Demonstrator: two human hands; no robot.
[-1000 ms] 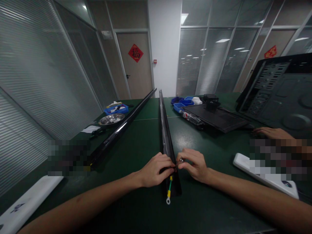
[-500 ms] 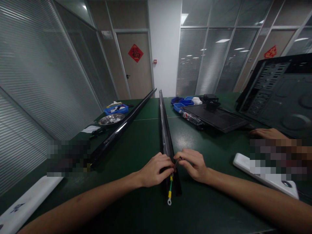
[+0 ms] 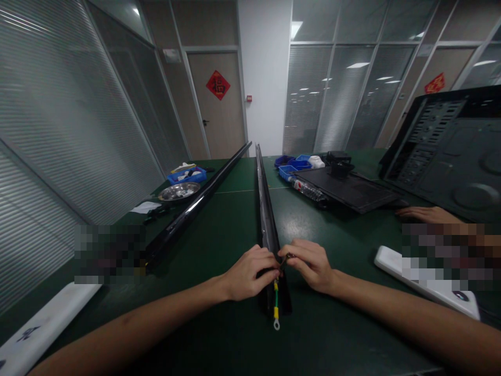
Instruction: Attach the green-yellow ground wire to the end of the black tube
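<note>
My left hand (image 3: 252, 274) is closed at the near end of a long black rail (image 3: 267, 219), thumb and fingers pinched together. From under those fingertips a short green wire (image 3: 276, 300) with yellow sleeves comes out, ending in a ring terminal that points at me. The wire's upper end is hidden by my fingers. On the rail's other side, my right hand (image 3: 311, 265) pinches a small metal piece (image 3: 289, 256) between thumb and index finger. This piece slants down towards my left fingertips; its exact kind is too small to tell.
Another black rail (image 3: 195, 201) lies to the left, beside a metal dish (image 3: 180, 191) and blue basket (image 3: 187, 175). Right of me are a white power strip-like case (image 3: 391, 258), a plastic bottle (image 3: 309, 191), a black panel (image 3: 348, 190), a computer case (image 3: 457, 151) and a co-worker's hand (image 3: 428, 213).
The wire's ring end has swung slightly to the right. The small metal piece has turned a little in my right fingers. The co-worker's hand has shifted slightly left.
</note>
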